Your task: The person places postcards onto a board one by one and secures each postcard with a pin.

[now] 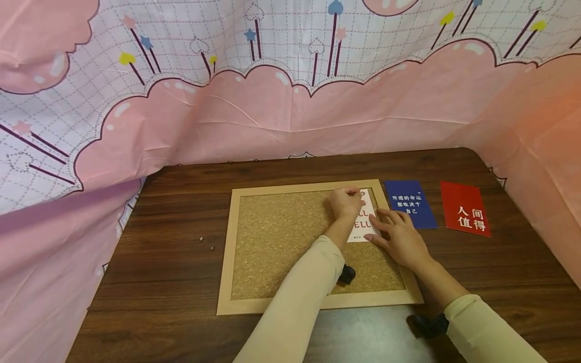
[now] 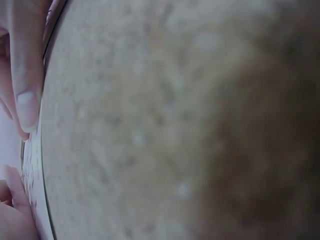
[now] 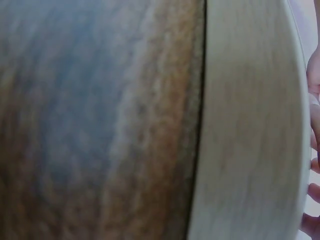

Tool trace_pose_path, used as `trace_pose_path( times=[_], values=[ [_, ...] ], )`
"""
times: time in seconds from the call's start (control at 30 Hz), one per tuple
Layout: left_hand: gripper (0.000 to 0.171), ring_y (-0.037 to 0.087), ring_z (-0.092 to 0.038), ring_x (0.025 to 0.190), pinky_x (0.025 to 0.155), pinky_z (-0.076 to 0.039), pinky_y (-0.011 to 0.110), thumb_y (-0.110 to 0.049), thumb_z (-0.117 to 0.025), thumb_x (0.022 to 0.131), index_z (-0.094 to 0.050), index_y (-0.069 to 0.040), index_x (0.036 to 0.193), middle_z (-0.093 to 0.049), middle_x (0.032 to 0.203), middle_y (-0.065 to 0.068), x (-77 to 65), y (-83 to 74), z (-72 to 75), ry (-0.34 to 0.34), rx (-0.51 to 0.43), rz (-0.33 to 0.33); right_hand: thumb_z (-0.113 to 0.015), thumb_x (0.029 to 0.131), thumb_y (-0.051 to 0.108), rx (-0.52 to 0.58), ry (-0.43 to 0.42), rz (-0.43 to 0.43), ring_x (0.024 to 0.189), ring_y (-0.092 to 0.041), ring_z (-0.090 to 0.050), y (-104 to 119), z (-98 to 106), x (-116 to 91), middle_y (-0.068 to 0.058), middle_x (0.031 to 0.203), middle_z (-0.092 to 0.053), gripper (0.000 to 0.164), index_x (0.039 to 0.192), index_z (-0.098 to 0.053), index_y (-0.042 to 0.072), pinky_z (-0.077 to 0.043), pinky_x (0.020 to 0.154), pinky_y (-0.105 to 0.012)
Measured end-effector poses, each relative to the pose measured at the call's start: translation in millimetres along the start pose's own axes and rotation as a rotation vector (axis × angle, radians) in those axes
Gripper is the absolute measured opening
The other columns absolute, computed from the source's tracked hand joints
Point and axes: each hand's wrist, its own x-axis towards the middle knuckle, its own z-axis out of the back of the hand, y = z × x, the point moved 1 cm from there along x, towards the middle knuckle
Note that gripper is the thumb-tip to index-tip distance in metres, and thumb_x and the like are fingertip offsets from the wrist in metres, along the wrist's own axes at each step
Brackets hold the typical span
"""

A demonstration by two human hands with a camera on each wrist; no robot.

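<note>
A white card [image 1: 358, 233] with red lettering lies upright along the right part of the framed cork board [image 1: 281, 242]. My left hand [image 1: 346, 202] reaches over the cork, its thumb and fingers pinched together at the card's upper part. Whatever small thing sits between these fingertips is hidden. In the left wrist view the left fingers [image 2: 26, 75] point down onto the card [image 2: 42, 200]. My right hand [image 1: 401, 237] comes in over the board's right frame with fingers spread, their tips on the card's right edge. The right wrist view mostly shows the wooden frame [image 3: 250, 120].
Right of the board lie a blue card [image 1: 410, 204] and a red card [image 1: 465, 209], both with white characters. Two tiny round pieces, one a pale bead-like piece [image 1: 201, 239], are on the dark wooden table [image 1: 168, 282] at left. A patterned pink cloth [image 1: 281, 116] hangs behind.
</note>
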Motion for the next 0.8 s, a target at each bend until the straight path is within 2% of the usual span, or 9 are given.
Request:
trace_pose_path(
  times=[0.17, 0.3, 0.4, 0.53, 0.8],
  values=[
    [0.010, 0.026, -0.072, 0.062, 0.043, -0.045, 0.014, 0.003, -0.067, 0.086, -0.076, 0.003, 0.090, -0.075, 0.081, 0.014, -1.0, -0.5, -1.7, 0.000, -0.041, -0.015, -0.074, 0.085, 0.031, -0.005, 0.009, -0.020, 0.123, -0.044, -0.042, -2.0, 1.8, 0.1, -0.021, 0.138, -0.052, 0.049, 0.128, -0.064, 0.009, -0.045, 0.093, -0.063],
    [0.009, 0.027, -0.073, 0.063, 0.043, -0.044, 0.013, 0.004, -0.068, 0.085, -0.076, 0.004, 0.090, -0.075, 0.081, 0.015, -1.8, -0.3, -0.3, -0.008, -0.031, -0.013, -0.072, 0.087, 0.033, 0.008, 0.034, -0.026, 0.124, -0.045, -0.041, -0.2, 1.3, 0.0, -0.021, 0.139, -0.051, 0.050, 0.130, -0.063, 0.009, -0.045, 0.093, -0.063],
    [0.009, 0.027, -0.073, 0.064, 0.045, -0.047, 0.016, 0.005, -0.070, 0.083, -0.075, 0.004, 0.090, -0.075, 0.081, 0.015, -1.9, 1.5, 0.5, -0.017, -0.020, -0.008, -0.071, 0.087, 0.034, 0.011, 0.043, -0.023, 0.124, -0.045, -0.041, 0.4, -1.0, -0.5, -0.021, 0.139, -0.051, 0.050, 0.130, -0.062, 0.009, -0.045, 0.094, -0.062],
    [0.009, 0.027, -0.073, 0.064, 0.049, -0.052, 0.020, 0.005, -0.070, 0.083, -0.075, 0.005, 0.091, -0.075, 0.083, 0.015, -1.7, 1.8, 0.4, -0.015, -0.029, -0.010, -0.072, 0.087, 0.034, 0.008, 0.028, -0.014, 0.123, -0.044, -0.042, -0.3, -1.8, -1.0, -0.021, 0.139, -0.051, 0.049, 0.129, -0.063, 0.009, -0.045, 0.095, -0.061],
    [0.009, 0.027, -0.073, 0.064, 0.050, -0.053, 0.022, 0.004, -0.071, 0.083, -0.075, 0.005, 0.091, -0.075, 0.081, 0.015, -0.2, 0.6, -3.6, -0.013, -0.029, -0.009, -0.072, 0.086, 0.034, -0.008, 0.004, -0.002, 0.122, -0.043, -0.043, -2.1, -0.8, -2.4, -0.020, 0.138, -0.052, 0.050, 0.129, -0.064, 0.010, -0.048, 0.092, -0.060]
  ],
)
